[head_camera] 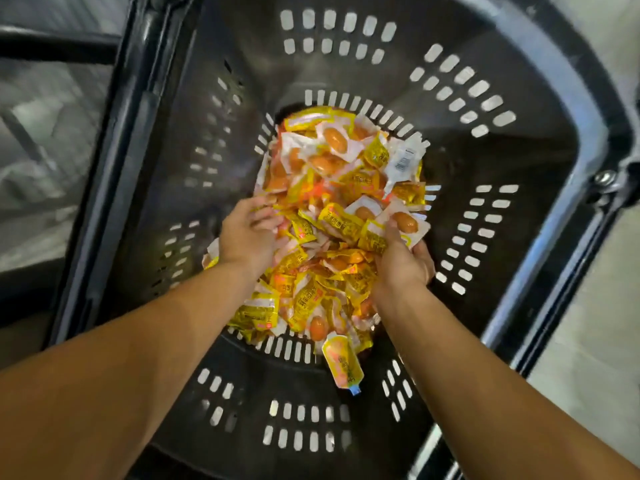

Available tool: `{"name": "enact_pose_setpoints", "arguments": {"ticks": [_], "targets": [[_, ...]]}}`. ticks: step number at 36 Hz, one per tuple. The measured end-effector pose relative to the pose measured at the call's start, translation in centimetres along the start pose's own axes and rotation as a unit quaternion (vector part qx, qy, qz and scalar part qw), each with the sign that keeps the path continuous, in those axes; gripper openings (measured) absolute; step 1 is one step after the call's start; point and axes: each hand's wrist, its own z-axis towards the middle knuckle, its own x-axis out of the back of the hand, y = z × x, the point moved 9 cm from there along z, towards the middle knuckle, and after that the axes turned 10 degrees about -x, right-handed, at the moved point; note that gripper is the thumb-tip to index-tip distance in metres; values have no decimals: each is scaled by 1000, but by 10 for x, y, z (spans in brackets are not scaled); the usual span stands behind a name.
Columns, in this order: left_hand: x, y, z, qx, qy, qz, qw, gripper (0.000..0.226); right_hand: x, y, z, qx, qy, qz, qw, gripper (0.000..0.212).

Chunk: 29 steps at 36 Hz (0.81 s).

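Observation:
A deep black plastic basket (346,386) with slotted walls holds a heap of small yellow and white snack packets (332,188), many showing an orange-brown sausage through a clear window. My left hand (251,233) reaches into the left side of the heap, its fingers dug in among the packets. My right hand (403,258) is at the right side and grips a bunch of packets (388,226), one with a sausage on top. One packet (343,363) lies apart on the near wall.
The basket's thick rim (595,140) curves round the right side, with a bolt (604,177) on it. A dark frame bar (117,133) runs along the left. Pale floor (588,341) shows at the right.

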Motion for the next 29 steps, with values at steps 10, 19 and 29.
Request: {"name": "enact_pose_setpoints", "arguments": {"ticks": [10, 19, 29], "targets": [[7, 29, -49, -112, -117, 247, 955, 51, 23, -28, -50, 69, -89, -260, 959, 58], [57, 120, -216, -192, -122, 338, 913, 55, 65, -56, -182, 175, -182, -543, 801, 58], [156, 178, -443, -177, -28, 291, 940, 52, 146, -122, -397, 341, -238, -609, 676, 54]]}}
